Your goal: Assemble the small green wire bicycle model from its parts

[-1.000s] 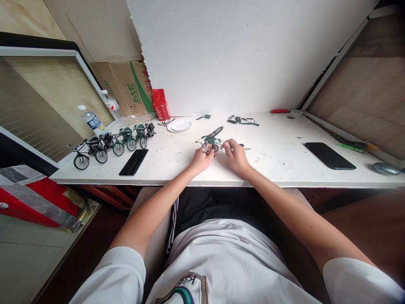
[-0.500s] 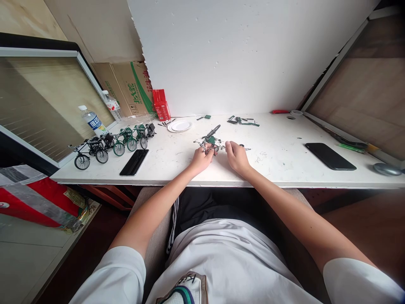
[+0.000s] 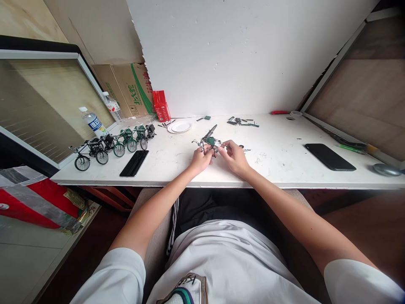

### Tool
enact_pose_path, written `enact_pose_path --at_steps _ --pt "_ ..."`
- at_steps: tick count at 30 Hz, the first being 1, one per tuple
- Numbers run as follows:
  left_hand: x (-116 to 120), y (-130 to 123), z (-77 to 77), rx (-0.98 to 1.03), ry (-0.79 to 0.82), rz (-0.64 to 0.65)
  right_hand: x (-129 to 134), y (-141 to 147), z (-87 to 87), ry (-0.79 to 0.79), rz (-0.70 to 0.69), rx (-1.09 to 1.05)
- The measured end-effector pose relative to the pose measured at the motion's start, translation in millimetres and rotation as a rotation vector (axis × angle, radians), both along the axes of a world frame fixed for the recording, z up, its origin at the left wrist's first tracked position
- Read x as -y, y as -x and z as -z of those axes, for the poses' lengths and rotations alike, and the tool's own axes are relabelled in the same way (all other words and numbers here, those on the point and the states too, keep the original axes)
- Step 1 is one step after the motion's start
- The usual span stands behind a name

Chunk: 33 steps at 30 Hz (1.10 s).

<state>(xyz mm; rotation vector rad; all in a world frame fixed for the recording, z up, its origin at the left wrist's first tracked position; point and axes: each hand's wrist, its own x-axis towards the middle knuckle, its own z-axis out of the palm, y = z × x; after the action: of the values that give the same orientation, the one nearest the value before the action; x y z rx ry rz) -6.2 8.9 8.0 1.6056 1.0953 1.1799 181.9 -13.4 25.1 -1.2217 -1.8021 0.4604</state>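
My left hand (image 3: 202, 159) is closed around a small model bicycle (image 3: 210, 140), partly built, with a dark green part near its middle. One of its wheels points up and away from me; the handlebar end sticks out to the left. Just to the right, my right hand (image 3: 234, 158) has thumb and forefinger pinched together close to the bicycle. What lies between those fingertips is too small to make out. Several tiny loose parts (image 3: 246, 149) lie on the table past the right hand.
Several finished model bicycles (image 3: 95, 151) stand at the left, beside a phone (image 3: 134, 163). Behind are a paper plate (image 3: 179, 126), a red box (image 3: 161, 106), bottles (image 3: 94, 122) and dark green parts (image 3: 243, 122). Another phone (image 3: 330, 156) and a mouse (image 3: 386, 169) lie at the right.
My right hand has moved left to the bicycle, its thumb and forefinger now close against it. The bicycle has turned slightly in my left hand.
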Motion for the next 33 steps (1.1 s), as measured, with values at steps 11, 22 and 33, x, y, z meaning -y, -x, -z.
enact_pose_path --at_steps 11,22,33 --pt "0 0 2.7 0.046 0.023 0.146 -8 0 7.9 -0.036 -0.006 -0.005" --pt "-1 3 5.5 0.003 0.003 0.177 -2 1 3.4 0.017 -0.016 -0.079" --pt "-2 2 -0.4 0.101 0.121 0.045 -52 -62 -7.1 -0.038 0.276 -0.002"
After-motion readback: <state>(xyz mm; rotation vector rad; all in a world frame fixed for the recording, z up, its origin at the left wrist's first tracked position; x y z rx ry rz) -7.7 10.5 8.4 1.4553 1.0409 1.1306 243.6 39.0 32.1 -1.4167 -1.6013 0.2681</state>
